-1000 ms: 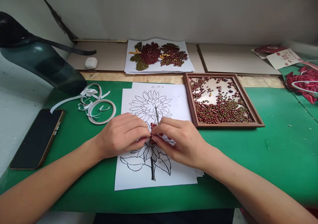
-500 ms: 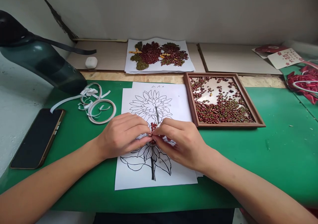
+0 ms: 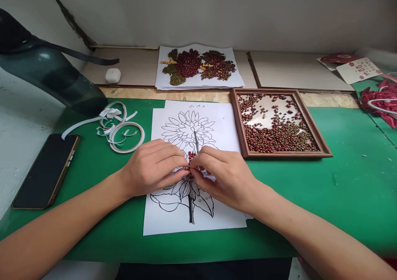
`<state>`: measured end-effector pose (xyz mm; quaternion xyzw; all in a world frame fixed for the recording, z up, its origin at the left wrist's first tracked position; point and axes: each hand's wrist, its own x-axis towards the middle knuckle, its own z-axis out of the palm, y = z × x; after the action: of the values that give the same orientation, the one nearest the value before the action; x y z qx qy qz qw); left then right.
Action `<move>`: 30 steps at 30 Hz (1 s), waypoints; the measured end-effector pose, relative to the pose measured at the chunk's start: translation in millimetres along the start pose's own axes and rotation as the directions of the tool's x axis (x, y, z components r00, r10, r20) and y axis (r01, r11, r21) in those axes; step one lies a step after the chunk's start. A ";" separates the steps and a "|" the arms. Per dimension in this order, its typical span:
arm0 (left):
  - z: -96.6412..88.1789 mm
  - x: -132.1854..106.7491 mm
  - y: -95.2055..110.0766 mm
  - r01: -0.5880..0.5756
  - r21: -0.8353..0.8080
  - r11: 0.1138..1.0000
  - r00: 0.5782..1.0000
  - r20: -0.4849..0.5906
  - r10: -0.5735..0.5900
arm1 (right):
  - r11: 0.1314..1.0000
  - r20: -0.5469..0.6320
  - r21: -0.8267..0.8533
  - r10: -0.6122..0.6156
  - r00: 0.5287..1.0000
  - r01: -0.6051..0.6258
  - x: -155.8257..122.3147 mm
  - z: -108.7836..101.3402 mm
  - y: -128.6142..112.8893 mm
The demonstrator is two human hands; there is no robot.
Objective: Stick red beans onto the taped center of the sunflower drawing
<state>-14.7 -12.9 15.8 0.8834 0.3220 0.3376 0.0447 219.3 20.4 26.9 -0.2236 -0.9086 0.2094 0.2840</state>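
A white sheet with a black line drawing of flowers [image 3: 173, 127] lies before me. Red beans [image 3: 192, 156] cluster on the lower flower's middle. My left hand [image 3: 156, 166] is closed, thumb and forefinger tips at the beans' left edge. Across from it, my right hand [image 3: 221, 174] is closed too, its pinched fingertips meeting the left ones over the cluster. Whatever sits between the fingertips is too small and covered to make out. Right of the sheet, a brown wooden frame [image 3: 287, 154] holds loose red and green beans [image 3: 279, 137].
Rolls of white tape [image 3: 142, 137] with torn strips lie left, near a phone [image 3: 45, 172] and a dark bottle [image 3: 58, 77]. A white case [image 3: 113, 75] and a bean picture [image 3: 189, 65] are at the back. Cards [image 3: 358, 70] and a red bundle [image 3: 380, 102] sit far right.
The whole view has shifted very slightly. Both hands stay pinched together over the bean cluster, with the right fingertips moved only a touch.
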 end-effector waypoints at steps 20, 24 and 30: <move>-0.1 1.1 1.0 0.006 -0.016 1.000 0.998 0.058 -0.005 | 0.999 0.128 0.007 0.046 0.991 -0.047 -0.3 5.1 -0.4; -0.3 1.7 1.8 0.008 -0.008 1.000 0.998 0.058 -0.008 | 1.000 0.095 -0.011 0.016 0.995 -0.015 -0.9 7.5 0.1; 1.9 2.4 2.1 -0.018 0.020 1.000 0.997 0.082 0.017 | 0.999 0.056 0.028 -0.025 0.998 0.024 -0.5 5.7 -2.1</move>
<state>-11.1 -12.9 16.3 0.8996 0.3158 0.2983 0.0456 215.5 16.9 23.4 -0.2026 -0.9159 0.2244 0.2640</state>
